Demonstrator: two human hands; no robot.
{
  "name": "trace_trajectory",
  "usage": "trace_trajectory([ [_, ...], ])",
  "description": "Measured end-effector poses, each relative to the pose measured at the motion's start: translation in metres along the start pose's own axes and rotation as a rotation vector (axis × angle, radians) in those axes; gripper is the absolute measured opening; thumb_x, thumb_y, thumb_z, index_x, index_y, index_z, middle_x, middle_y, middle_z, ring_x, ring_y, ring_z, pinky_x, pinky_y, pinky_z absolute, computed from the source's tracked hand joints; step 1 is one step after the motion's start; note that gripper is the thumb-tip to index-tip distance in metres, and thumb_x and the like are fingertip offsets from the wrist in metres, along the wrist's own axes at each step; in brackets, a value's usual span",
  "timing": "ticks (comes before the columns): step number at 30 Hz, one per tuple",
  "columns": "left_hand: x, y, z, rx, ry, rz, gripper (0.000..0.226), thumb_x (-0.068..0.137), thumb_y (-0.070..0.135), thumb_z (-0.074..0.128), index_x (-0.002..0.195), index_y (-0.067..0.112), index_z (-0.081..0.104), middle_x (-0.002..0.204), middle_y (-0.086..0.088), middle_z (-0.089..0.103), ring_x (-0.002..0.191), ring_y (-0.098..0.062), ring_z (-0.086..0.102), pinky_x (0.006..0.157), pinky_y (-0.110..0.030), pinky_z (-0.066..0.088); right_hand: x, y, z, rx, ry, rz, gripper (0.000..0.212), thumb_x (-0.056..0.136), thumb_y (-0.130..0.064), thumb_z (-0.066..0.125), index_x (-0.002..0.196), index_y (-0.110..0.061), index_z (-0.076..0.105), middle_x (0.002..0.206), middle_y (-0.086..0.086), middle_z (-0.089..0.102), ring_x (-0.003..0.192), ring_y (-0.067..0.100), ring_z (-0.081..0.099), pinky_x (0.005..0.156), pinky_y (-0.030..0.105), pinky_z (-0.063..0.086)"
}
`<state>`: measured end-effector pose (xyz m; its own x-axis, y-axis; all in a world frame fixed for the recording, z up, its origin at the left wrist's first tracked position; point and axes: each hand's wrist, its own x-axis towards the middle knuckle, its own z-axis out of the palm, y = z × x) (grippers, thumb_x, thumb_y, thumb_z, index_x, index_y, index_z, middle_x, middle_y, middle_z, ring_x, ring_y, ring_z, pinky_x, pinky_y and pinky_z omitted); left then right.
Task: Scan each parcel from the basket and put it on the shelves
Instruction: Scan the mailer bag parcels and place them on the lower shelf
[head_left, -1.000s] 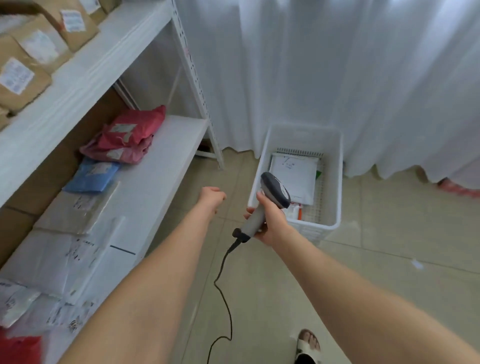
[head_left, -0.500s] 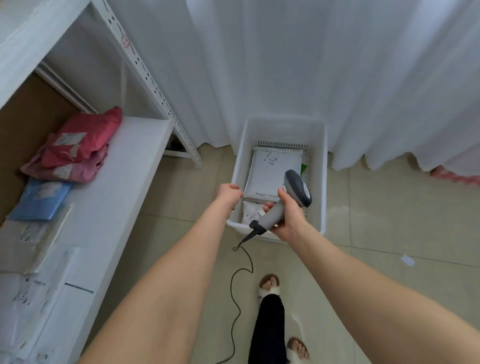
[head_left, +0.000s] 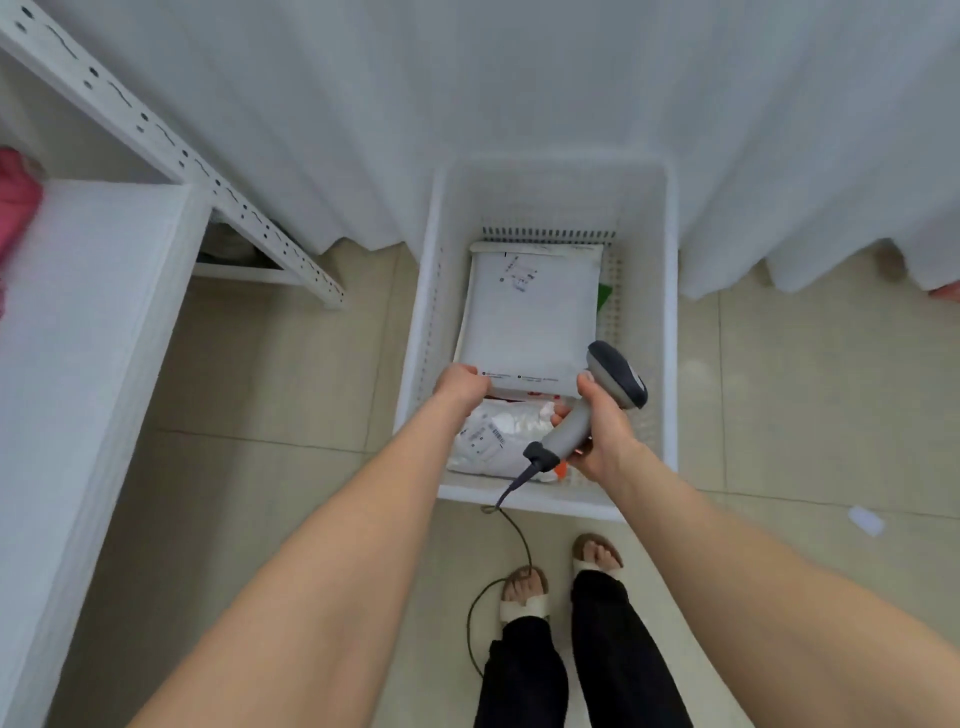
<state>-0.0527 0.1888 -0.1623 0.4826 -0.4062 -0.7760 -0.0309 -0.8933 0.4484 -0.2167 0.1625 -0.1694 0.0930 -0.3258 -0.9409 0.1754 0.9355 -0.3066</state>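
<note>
My left hand (head_left: 460, 383) grips the near edge of a white mailer (head_left: 530, 317) lying in the basket (head_left: 671, 338), probably light, floppy and slick, so that edge suits, while my right hand (head_left: 605, 447) clasps the barcode scanner (head_left: 615, 376).

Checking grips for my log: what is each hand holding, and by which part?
The right hand grips the scanner by its handle; left hand pinches the flat white parcel at its near-left corner.
</note>
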Motion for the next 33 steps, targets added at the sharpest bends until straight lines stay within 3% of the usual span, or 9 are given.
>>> trace_trajectory([
  [4, 0.073, -0.028, 0.037, 0.031, -0.006, -0.095, 0.028, 0.093, 0.008, 0.052, 0.121, 0.007, 0.051, 0.103, -0.009, 0.052, 0.086, -0.022, 0.048, 0.075, -0.029, 0.040, 0.083, 0.004, -0.009, -0.045, 0.018, 0.056, 0.036, 0.085, -0.041, 0.072, 0.108, -0.015, 0.061, 0.083, 0.002, 0.065, 0.073, 0.015, 0.063, 0.060, 0.035, 0.052],
  [7, 0.124, -0.051, 0.061, 0.057, 0.013, -0.144, 0.049, 0.092, 0.007, 0.056, 0.138, 0.001, 0.039, 0.130, -0.015, 0.048, 0.110, -0.028, 0.050, 0.085, -0.031, 0.040, 0.143, 0.012, -0.015, -0.091, -0.026, 0.093, 0.034, 0.086, -0.037, 0.071, 0.105, -0.011, 0.060, 0.080, 0.004, 0.061, 0.071, 0.018, 0.060, 0.076, 0.040, 0.055],
  [10, 0.167, -0.074, 0.078, 0.092, 0.025, -0.163, 0.053, 0.091, 0.006, 0.057, 0.139, 0.001, 0.035, 0.122, -0.015, 0.052, 0.116, -0.028, 0.049, 0.087, -0.033, 0.039, 0.192, 0.022, -0.017, -0.184, -0.064, 0.165, 0.033, 0.084, -0.039, 0.071, 0.101, -0.012, 0.063, 0.085, 0.005, 0.060, 0.077, 0.020, 0.059, 0.072, 0.037, 0.054],
  [12, 0.193, -0.088, 0.087, 0.148, 0.014, -0.190, 0.055, 0.091, 0.008, 0.058, 0.140, 0.000, 0.035, 0.135, -0.018, 0.047, 0.125, -0.032, 0.046, 0.095, -0.037, 0.041, 0.221, 0.030, -0.020, -0.241, -0.097, 0.188, 0.031, 0.083, -0.040, 0.071, 0.100, -0.015, 0.064, 0.092, 0.005, 0.063, 0.085, 0.022, 0.061, 0.075, 0.037, 0.053],
  [14, 0.214, -0.099, 0.092, 0.208, -0.006, -0.222, 0.059, 0.091, 0.014, 0.060, 0.142, 0.000, 0.034, 0.144, -0.018, 0.041, 0.130, -0.034, 0.043, 0.100, -0.038, 0.040, 0.246, 0.037, -0.023, -0.302, -0.094, 0.196, 0.025, 0.082, -0.039, 0.071, 0.091, -0.017, 0.065, 0.082, 0.003, 0.065, 0.079, 0.020, 0.060, 0.070, 0.032, 0.052],
  [17, 0.241, -0.108, 0.095, 0.270, -0.004, -0.233, 0.055, 0.091, 0.018, 0.062, 0.138, -0.003, 0.042, 0.142, -0.019, 0.045, 0.131, -0.033, 0.044, 0.106, -0.038, 0.039, 0.270, 0.045, -0.024, -0.373, -0.081, 0.179, 0.021, 0.082, -0.033, 0.071, 0.082, -0.014, 0.060, 0.062, 0.001, 0.065, 0.068, 0.018, 0.055, 0.058, 0.031, 0.046],
  [22, 0.264, -0.120, 0.103, 0.287, -0.021, -0.288, 0.052, 0.094, 0.021, 0.056, 0.139, 0.000, 0.040, 0.143, -0.019, 0.041, 0.127, -0.032, 0.047, 0.103, -0.039, 0.042, 0.299, 0.056, -0.022, -0.393, -0.088, 0.099, 0.040, 0.078, -0.029, 0.076, 0.111, -0.011, 0.062, 0.103, 0.008, 0.063, 0.094, 0.022, 0.058, 0.093, 0.040, 0.049],
  [27, 0.268, -0.122, 0.101, 0.249, -0.003, -0.247, 0.047, 0.092, 0.013, 0.058, 0.135, -0.003, 0.047, 0.138, -0.021, 0.050, 0.128, -0.035, 0.048, 0.106, -0.044, 0.040, 0.301, 0.056, -0.019, -0.409, -0.100, 0.136, 0.057, 0.080, -0.035, 0.074, 0.128, -0.016, 0.050, 0.133, 0.006, 0.051, 0.123, 0.024, 0.045, 0.111, 0.047, 0.025],
  [33, 0.230, -0.092, 0.074, 0.083, 0.044, -0.191, 0.058, 0.091, 0.018, 0.064, 0.141, 0.003, 0.039, 0.138, -0.015, 0.050, 0.122, -0.032, 0.053, 0.103, -0.043, 0.045, 0.248, 0.037, -0.011, -0.373, -0.043, 0.044, 0.044, 0.083, -0.028, 0.070, 0.124, -0.018, 0.057, 0.119, 0.003, 0.062, 0.116, 0.023, 0.056, 0.109, 0.048, 0.037],
])
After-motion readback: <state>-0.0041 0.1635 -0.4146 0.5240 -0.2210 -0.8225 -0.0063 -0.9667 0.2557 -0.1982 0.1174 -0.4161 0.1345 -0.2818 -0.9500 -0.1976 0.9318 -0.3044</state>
